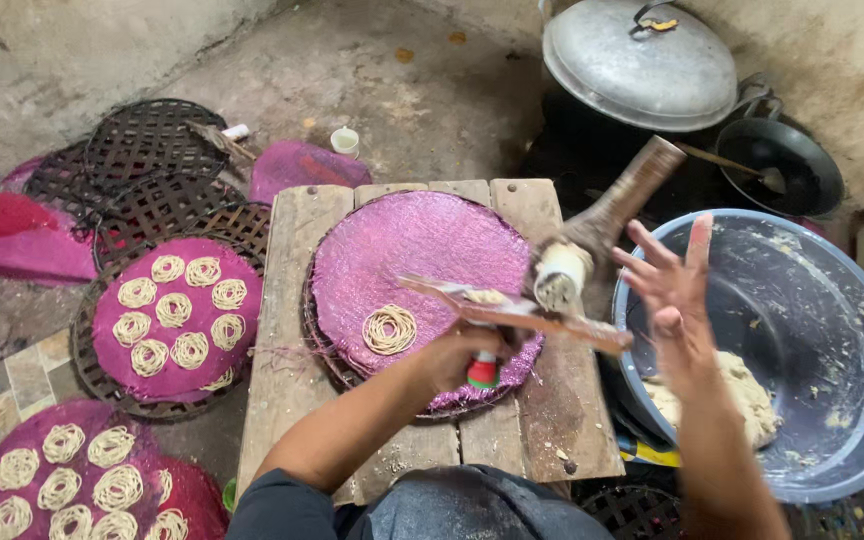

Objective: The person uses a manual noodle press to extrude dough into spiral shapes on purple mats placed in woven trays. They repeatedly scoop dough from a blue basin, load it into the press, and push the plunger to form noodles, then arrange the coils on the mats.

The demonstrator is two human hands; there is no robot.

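We see the left hand closed around the wooden noodle press, gripping its lower handle, with a small red-and-green object showing just under the fingers. The press is blurred; its pale cylinder end sits just right of the left hand, and a long wooden lever rises from it up and to the right. The right hand is open — fingers spread, palm toward the press, holding nothing — and hangs just right of the press; whether it touches the handle we cannot tell.

Directly under and to the left of the left hand lies a round purple mat on a woven tray, with one coil of noodle strands on it, just left of the left hand. The tray rests on a wooden plank table.

Under and to the right of the right hand stands a large blue-grey basin with a lump of dough in its bottom.

Farther left of the left hand, on the floor, a second purple mat carries many noodle coils, and a third lies nearer us. Beyond them — stacked dark woven trays. Above the right hand, a big metal pot lid and a black wok.
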